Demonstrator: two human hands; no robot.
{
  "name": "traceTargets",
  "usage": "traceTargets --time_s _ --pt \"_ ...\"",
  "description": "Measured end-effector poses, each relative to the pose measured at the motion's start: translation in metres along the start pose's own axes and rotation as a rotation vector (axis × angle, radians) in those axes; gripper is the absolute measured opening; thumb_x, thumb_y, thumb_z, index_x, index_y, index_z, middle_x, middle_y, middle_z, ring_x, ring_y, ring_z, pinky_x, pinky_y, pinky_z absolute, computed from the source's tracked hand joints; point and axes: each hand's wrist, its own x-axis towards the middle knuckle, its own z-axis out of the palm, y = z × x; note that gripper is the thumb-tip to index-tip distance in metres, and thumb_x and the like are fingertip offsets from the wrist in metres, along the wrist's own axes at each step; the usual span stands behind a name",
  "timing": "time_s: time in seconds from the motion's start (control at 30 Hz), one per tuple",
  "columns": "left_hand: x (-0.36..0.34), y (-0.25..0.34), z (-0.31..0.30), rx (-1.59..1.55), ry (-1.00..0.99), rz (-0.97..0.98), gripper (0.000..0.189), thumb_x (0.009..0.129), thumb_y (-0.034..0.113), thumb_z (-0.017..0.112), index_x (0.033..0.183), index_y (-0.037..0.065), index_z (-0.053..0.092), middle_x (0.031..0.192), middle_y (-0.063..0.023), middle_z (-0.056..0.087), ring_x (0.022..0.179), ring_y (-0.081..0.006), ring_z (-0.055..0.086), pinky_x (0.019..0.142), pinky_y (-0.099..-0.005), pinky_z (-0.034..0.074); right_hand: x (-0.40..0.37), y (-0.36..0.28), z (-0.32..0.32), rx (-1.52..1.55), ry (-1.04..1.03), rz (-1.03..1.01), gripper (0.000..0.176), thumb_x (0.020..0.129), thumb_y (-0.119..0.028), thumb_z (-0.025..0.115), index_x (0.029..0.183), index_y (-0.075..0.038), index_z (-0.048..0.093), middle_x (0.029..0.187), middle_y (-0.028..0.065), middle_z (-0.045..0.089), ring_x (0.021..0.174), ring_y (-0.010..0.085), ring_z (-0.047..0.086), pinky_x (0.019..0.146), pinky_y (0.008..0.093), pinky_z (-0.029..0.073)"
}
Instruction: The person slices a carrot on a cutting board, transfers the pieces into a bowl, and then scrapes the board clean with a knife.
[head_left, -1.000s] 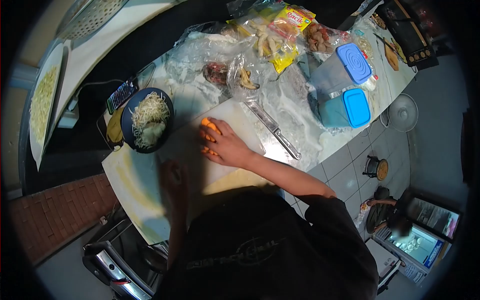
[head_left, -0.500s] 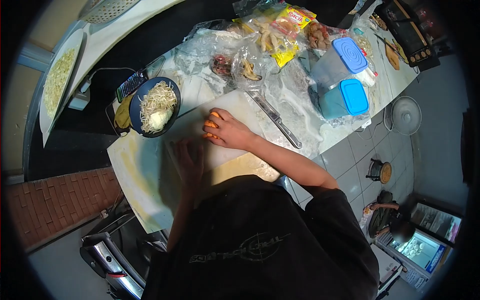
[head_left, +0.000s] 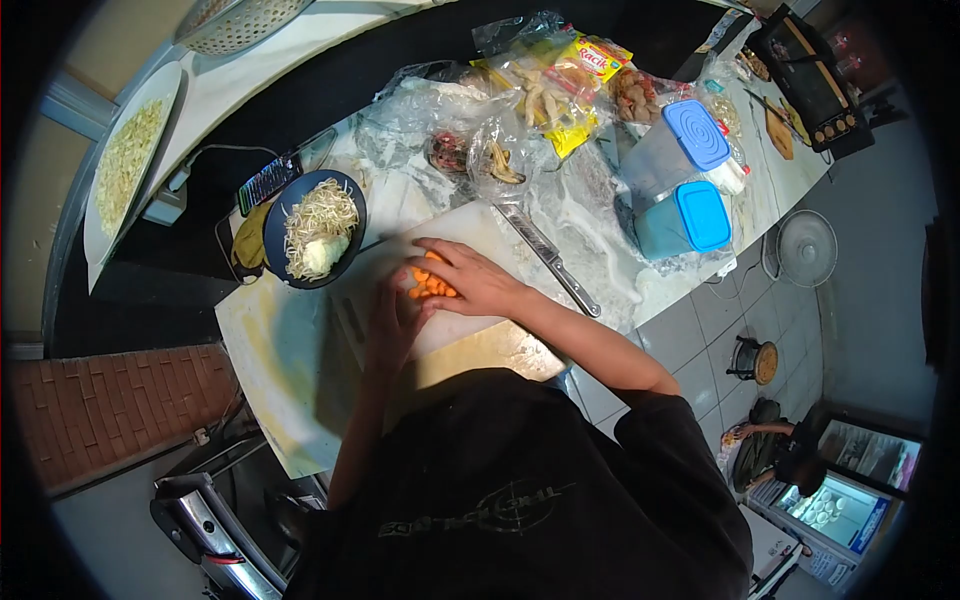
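Note:
Small chopped orange carrot pieces [head_left: 430, 286] lie in a loose heap on the white cutting board [head_left: 480, 232]. My right hand [head_left: 482, 283] curls round the heap from the right, its fingers over the far side and its thumb at the near side. On the left, my left hand [head_left: 392, 325] stands on edge against the heap with its thumb apart from its fingers; part of it is in shadow. A kitchen knife [head_left: 550, 262] rests at the board's right edge. Left of the board, a dark plate [head_left: 272, 240] holds bean sprouts [head_left: 325, 215] and a pale chopped heap.
Plastic bags of food [head_left: 545, 100] cover the counter's far side. Two blue-lidded containers [head_left: 703, 215] stand to the right. A phone [head_left: 268, 182] lies behind the plate. Farther left is a platter of chopped vegetables [head_left: 130, 150]. Another person [head_left: 770, 450] is at lower right.
My left hand has moved up to the carrot pieces and meets the right hand there. The right hand has opened somewhat, showing more carrot. The whole view has shifted slightly.

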Motion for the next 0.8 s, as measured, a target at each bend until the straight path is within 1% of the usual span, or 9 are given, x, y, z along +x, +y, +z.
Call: traceTargets --time_s 0.07,0.17,0.33,0.47,0.53,0.63,0.7,0.73,0.8 --pt "0.002 0.004 -0.003 0.006 -0.043 -0.026 0.074 0.080 0.012 0.081 0.143 0.006 0.044 0.130 -0.0161 0.055 0.110 -0.0316 0.057 0.096 -0.0410 0.048 -0.007 -0.002 -0.013 0.171 -0.024 0.039 0.083 0.083 -0.048 0.075 0.149 -0.016 0.037 0.152 0.0227 0.035 0.138 0.0430 0.038 0.115 0.0500 0.032" --pt "0.007 0.008 -0.001 -0.035 -0.067 0.016 0.083 0.075 0.007 0.083 0.146 0.008 0.042 0.130 -0.0145 0.053 0.107 -0.0293 0.058 0.093 -0.0394 0.051 -0.017 0.003 -0.030 0.000 -0.144 0.057 0.101 0.074 -0.053 0.080 0.155 -0.018 0.030 0.159 0.0227 0.026 0.143 0.0435 0.032 0.120 0.0498 0.026" --pt "0.013 0.013 0.000 -0.125 -0.146 -0.047 0.081 0.075 -0.003 0.079 0.147 0.011 0.042 0.121 -0.0134 0.054 0.103 -0.0259 0.058 0.091 -0.0369 0.051 -0.014 0.003 -0.031 -0.019 -0.199 0.038 0.104 0.074 -0.057 0.078 0.157 -0.020 0.028 0.160 0.0235 0.024 0.146 0.0421 0.027 0.121 0.0518 0.022" --pt "0.010 0.002 -0.002 -0.111 -0.108 -0.080 0.076 0.078 0.002 0.078 0.145 0.010 0.044 0.120 -0.0143 0.055 0.105 -0.0280 0.059 0.091 -0.0384 0.051 -0.001 0.000 -0.023 -0.165 -0.199 -0.011 0.096 0.078 -0.060 0.072 0.155 -0.019 0.031 0.159 0.0229 0.025 0.147 0.0391 0.028 0.120 0.0550 0.022" --pt "0.004 -0.005 -0.005 0.080 0.017 0.028 0.066 0.081 0.008 0.078 0.140 0.008 0.048 0.119 -0.0146 0.057 0.106 -0.0313 0.061 0.092 -0.0404 0.050 0.003 0.001 -0.017 -0.154 -0.193 -0.030 0.093 0.080 -0.060 0.071 0.154 -0.019 0.033 0.158 0.0222 0.027 0.146 0.0386 0.029 0.120 0.0559 0.022" --pt "-0.006 -0.008 -0.013 0.069 0.032 -0.012 0.056 0.082 0.013 0.078 0.133 0.006 0.055 0.120 -0.0156 0.058 0.109 -0.0339 0.060 0.094 -0.0419 0.050 0.002 0.003 -0.005 -0.091 -0.216 -0.060 0.082 0.081 -0.057 0.072 0.147 -0.016 0.044 0.157 0.0190 0.033 0.146 0.0393 0.030 0.120 0.0539 0.022" --pt "-0.014 -0.012 -0.013 0.052 0.055 -0.035 0.050 0.083 0.013 0.077 0.129 0.006 0.058 0.119 -0.0156 0.059 0.110 -0.0339 0.060 0.094 -0.0422 0.049 0.000 0.004 -0.001 -0.082 -0.138 -0.100 0.060 0.083 -0.049 0.072 0.129 -0.012 0.059 0.145 0.0169 0.046 0.140 0.0386 0.038 0.117 0.0507 0.030" --pt "-0.016 -0.013 -0.011 0.033 0.077 -0.050 0.045 0.083 0.013 0.076 0.125 0.006 0.061 0.119 -0.0157 0.059 0.110 -0.0340 0.060 0.095 -0.0424 0.049 -0.001 0.006 0.000 -0.082 -0.141 -0.101 0.060 0.083 -0.049 0.072 0.129 -0.012 0.059 0.145 0.0169 0.046 0.140 0.0386 0.038 0.117 0.0507 0.030" --pt "-0.017 -0.013 -0.008 0.069 0.081 -0.047 0.041 0.084 0.013 0.075 0.123 0.006 0.062 0.119 -0.0156 0.060 0.111 -0.0339 0.059 0.095 -0.0428 0.049 0.000 0.007 0.005 -0.086 -0.104 -0.151 0.038 0.087 -0.039 0.070 0.110 -0.009 0.066 0.129 0.0144 0.054 0.129 0.0346 0.046 0.111 0.0459 0.037"
